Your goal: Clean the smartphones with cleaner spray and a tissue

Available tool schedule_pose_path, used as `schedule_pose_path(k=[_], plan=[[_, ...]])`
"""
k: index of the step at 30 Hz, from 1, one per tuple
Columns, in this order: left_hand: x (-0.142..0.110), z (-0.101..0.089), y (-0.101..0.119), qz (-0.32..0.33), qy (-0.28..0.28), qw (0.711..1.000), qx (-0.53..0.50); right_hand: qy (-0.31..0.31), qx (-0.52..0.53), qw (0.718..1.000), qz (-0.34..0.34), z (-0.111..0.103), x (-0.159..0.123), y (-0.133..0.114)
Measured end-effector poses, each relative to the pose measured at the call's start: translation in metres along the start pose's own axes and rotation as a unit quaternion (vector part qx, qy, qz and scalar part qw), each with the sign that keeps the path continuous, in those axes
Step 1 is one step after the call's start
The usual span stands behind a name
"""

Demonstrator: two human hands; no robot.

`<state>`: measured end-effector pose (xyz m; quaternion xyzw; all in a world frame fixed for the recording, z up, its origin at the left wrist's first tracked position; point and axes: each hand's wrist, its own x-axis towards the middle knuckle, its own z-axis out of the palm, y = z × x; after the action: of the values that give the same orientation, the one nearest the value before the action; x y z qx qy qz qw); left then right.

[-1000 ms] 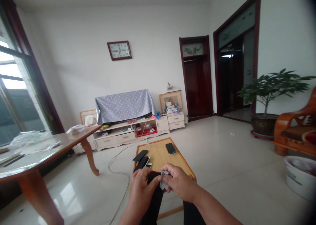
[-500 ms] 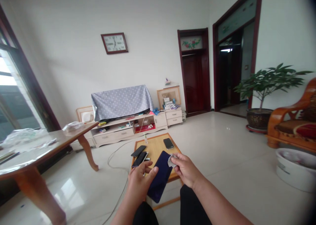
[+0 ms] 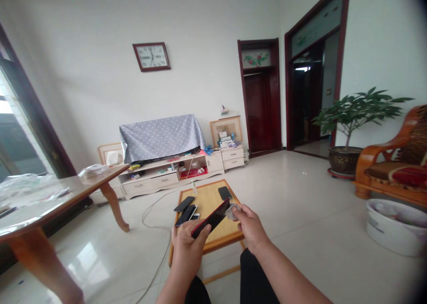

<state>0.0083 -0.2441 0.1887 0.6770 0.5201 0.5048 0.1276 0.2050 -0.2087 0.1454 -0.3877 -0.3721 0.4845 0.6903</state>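
Note:
A dark smartphone with a red edge (image 3: 213, 218) is tilted above the small wooden table (image 3: 222, 237). My left hand (image 3: 190, 242) grips its lower left end, thumb on the near side. In my right hand (image 3: 248, 224) a crumpled pale grey cloth (image 3: 232, 211) is pinched between thumb and fingers, close against the phone's upper right end; whether it presses on the phone I cannot tell. Several other phones lie on the table: a black phone (image 3: 184, 204) and another dark phone (image 3: 186, 215) at left, and one (image 3: 224, 193) at the back right. A small clear bottle (image 3: 194, 187) stands at the back edge.
A larger wooden table (image 3: 96, 182) with plastic bags (image 3: 26, 186) stands at left. Behind is a low white cabinet (image 3: 151, 185) with a cloth-covered object (image 3: 162, 137). A cable (image 3: 147, 226) runs across the floor. At right are a potted plant (image 3: 345, 157), a white tub (image 3: 395, 228) and a wooden armchair (image 3: 370, 166).
The phone has been turned from its broad blue-looking face to a slanted, nearly edge-on pose. My left fingers have closed around its lower end, while the cloth stays at its upper right.

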Motion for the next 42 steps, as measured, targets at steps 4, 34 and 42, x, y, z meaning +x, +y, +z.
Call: schedule_pose_path(k=[4, 34, 42], plan=[[-0.002, -0.004, 0.006, 0.101, 0.029, 0.983, 0.153, 0.034, -0.102, 0.987, -0.123, 0.0, -0.003, -0.007], [-0.024, -0.003, 0.018, 0.238, 0.059, 0.951, 0.19, -0.067, -0.173, 0.963, -0.196, 0.04, -0.055, -0.024], [-0.027, -0.003, 0.018, 0.232, 0.054, 0.953, 0.188, 0.014, -0.112, 0.982, -0.154, 0.027, -0.02, -0.028]])
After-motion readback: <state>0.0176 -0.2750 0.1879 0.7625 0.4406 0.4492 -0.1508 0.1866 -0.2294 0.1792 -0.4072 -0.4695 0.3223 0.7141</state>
